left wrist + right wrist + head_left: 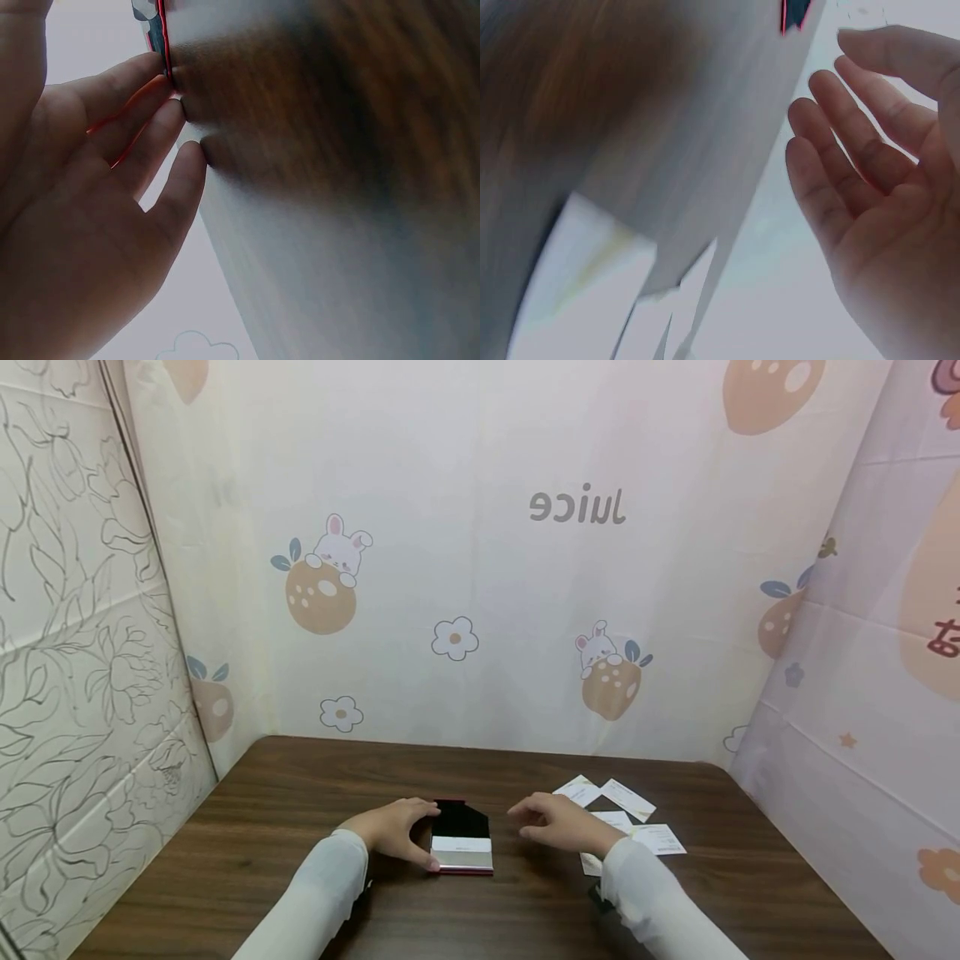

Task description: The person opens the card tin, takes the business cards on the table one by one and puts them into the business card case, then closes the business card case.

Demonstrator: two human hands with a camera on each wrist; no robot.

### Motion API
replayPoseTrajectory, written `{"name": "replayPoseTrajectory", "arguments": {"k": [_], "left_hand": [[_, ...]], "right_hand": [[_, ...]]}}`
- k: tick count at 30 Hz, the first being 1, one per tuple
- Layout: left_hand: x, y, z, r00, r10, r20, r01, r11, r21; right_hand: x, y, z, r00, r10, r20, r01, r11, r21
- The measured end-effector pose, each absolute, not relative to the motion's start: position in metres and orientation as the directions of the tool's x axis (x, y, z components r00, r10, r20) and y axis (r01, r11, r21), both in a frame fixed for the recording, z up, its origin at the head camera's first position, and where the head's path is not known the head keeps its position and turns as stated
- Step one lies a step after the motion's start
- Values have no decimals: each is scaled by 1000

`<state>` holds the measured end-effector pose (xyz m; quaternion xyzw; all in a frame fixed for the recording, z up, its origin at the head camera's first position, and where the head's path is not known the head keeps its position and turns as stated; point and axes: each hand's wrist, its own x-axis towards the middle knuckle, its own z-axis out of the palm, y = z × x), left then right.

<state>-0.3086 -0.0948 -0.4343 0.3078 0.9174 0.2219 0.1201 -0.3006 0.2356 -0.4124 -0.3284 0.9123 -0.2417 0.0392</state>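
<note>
A business card case (461,820) lies unfolded on the table, with a black inside, a red edge and a white and silver band across its near half. My left hand (392,831) holds it by the left side, thumb at the near corner and fingers at the far one. In the left wrist view, fingertips (196,154) of that hand rest on the table beside the case. My right hand (564,823) hovers to the right of the case, fingers loosely bent and nothing in them. Several white business cards (628,800) lie spread beyond and under the right forearm.
The dark wooden table (315,777) meets a patterned curtain (480,568) at its back edge, with more patterned cloth at both sides. In the right wrist view, a white card (585,277) lies below the right hand. Part of a dark thing (600,897) shows at the right sleeve.
</note>
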Motion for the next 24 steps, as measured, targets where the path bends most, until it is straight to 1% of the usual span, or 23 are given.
{"name": "replayPoseTrajectory", "arguments": {"k": [7,15,19,24], "left_hand": [[-307,-94,-434,-787,610,-87,504,719,478],[-308,-94,-434,-787,611,-87,504,718,480],[-309,-95,-434,-786,612,-87,504,717,482],[-310,-94,-436,-789,607,-90,499,720,482]], "right_hand": [[-292,278,-402,-795,-603,73,-556,674,-486],[-288,321,-406,-847,-532,7,-481,761,-436],[-289,337,-409,-875,-484,-17,-431,795,-426],[-289,347,-410,-888,-458,-47,-389,800,-457]]}}
